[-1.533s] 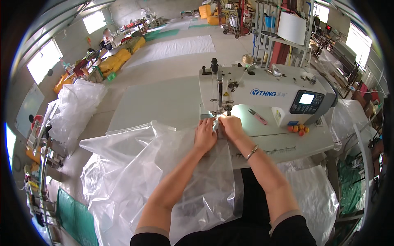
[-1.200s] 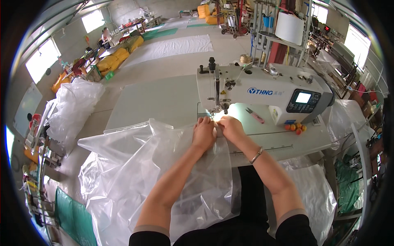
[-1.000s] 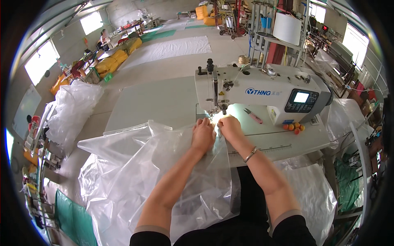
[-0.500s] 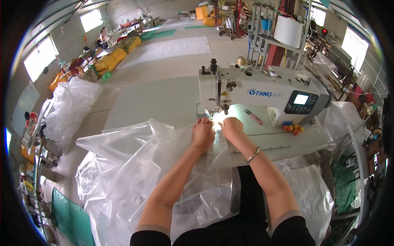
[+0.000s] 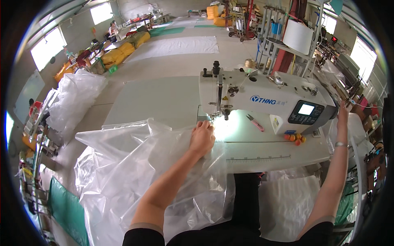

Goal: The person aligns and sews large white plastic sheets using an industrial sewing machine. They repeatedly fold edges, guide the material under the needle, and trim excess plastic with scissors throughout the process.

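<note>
A large clear plastic sheet (image 5: 135, 164) lies crumpled over the front left of the sewing table (image 5: 156, 98) and hangs off its edge. My left hand (image 5: 202, 138) rests on the sheet with bent fingers, holding its edge right by the needle (image 5: 217, 117) of the white sewing machine (image 5: 262, 98). My right hand (image 5: 342, 117) is stretched out to the machine's right end, fingers pointing up, partly hidden behind the housing. A thin bracelet (image 5: 340, 144) sits on that wrist.
Pink snips (image 5: 256, 123) and a few small orange pieces (image 5: 293, 138) lie on the machine bed. A heap of clear plastic (image 5: 76, 98) stands at the left. A white woven bag (image 5: 287, 201) hangs under the table front. A white roll (image 5: 297, 37) sits behind the machine.
My right hand has left the plastic at the needle and swung out to the machine's right end. My left hand stays on the sheet by the needle.
</note>
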Tool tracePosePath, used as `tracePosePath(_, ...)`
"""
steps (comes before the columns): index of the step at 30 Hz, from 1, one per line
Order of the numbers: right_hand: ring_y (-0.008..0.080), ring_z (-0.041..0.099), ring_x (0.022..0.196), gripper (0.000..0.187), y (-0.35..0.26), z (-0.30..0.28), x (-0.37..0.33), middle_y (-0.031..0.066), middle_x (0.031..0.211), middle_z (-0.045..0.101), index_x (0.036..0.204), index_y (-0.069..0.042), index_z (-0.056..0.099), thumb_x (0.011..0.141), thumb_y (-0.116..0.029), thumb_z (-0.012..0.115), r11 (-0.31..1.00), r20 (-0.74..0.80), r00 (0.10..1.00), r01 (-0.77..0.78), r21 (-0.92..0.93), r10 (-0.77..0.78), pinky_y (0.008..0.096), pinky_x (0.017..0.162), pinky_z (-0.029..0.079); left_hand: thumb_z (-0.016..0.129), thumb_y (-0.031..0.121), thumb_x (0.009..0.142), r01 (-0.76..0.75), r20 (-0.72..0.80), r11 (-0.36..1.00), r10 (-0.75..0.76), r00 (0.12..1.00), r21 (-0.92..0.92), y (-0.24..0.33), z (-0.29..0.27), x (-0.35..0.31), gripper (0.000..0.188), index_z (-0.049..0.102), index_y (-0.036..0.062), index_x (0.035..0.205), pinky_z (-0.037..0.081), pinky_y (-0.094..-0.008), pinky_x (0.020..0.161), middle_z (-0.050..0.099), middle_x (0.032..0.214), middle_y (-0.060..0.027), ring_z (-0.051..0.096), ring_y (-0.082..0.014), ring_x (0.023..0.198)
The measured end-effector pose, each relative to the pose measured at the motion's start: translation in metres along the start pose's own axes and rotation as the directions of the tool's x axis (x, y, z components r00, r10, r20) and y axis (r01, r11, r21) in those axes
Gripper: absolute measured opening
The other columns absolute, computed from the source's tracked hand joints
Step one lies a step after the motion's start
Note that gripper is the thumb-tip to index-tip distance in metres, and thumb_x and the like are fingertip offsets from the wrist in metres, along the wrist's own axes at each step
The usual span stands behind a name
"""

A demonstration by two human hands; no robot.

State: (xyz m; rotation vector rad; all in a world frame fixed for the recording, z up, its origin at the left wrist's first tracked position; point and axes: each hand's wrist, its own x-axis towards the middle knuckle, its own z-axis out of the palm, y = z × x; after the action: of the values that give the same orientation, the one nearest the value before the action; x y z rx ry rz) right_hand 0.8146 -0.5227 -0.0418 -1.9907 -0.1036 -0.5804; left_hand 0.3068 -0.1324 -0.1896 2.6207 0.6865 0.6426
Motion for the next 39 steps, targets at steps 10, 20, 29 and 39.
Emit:
tracePosePath(10,0.0136,0.059,0.084,0.037,0.122,0.014,-0.077,0.0030,0.098,0.067,0.110,-0.004,0.066,0.095,-0.036,0.058,0.927,0.133,0.986,-0.139,0.349,0.098,0.0271,0.073,0.043,0.058,0.013,0.080,-0.028,-0.017,0.997,0.029,0.999,0.069,0.003,-0.003,-0.003,0.031,0.064,0.0066,0.110,0.042,-0.0426,0.090,0.055,0.106,-0.0066,0.048,-0.0269,0.109)
tracePosePath(20,0.0300,0.064,0.079,0.011,-0.128,0.101,-0.406,0.0138,0.085,0.065,0.086,-0.004,0.067,0.084,-0.014,0.065,0.768,0.586,0.500,0.480,0.425,-0.637,0.0368,0.069,0.050,0.060,0.013,0.081,-0.018,-0.062,1.000,0.017,0.998,-0.001,0.004,-0.004,-0.012,0.038,0.057,0.0054,0.118,0.043,-0.0476,0.091,0.054,0.109,-0.0112,0.048,-0.0324,0.112)
tracePosePath(29,0.0319,0.066,0.076,0.017,-0.154,0.196,-0.463,0.0161,0.080,0.067,0.078,-0.004,0.069,0.083,-0.019,0.064,0.777,0.706,0.506,0.622,0.099,-0.495,0.0396,0.070,0.052,0.062,0.009,0.077,-0.018,-0.028,1.000,0.018,0.999,-0.005,0.002,-0.006,-0.008,0.024,0.062,0.0028,0.099,0.043,-0.0472,0.089,0.053,0.108,-0.0119,0.047,-0.0326,0.109)
tracePosePath(39,0.0324,0.067,0.078,0.018,-0.163,0.197,-0.472,0.0163,0.082,0.069,0.087,-0.004,0.071,0.081,-0.018,0.061,0.892,0.710,0.591,0.437,0.117,-0.382,0.0411,0.070,0.053,0.058,0.003,0.075,-0.008,-0.070,0.999,0.006,0.998,-0.036,-0.005,0.001,-0.006,0.018,0.062,0.0022,0.093,0.045,-0.0450,0.087,0.053,0.103,-0.0122,0.049,-0.0331,0.104)
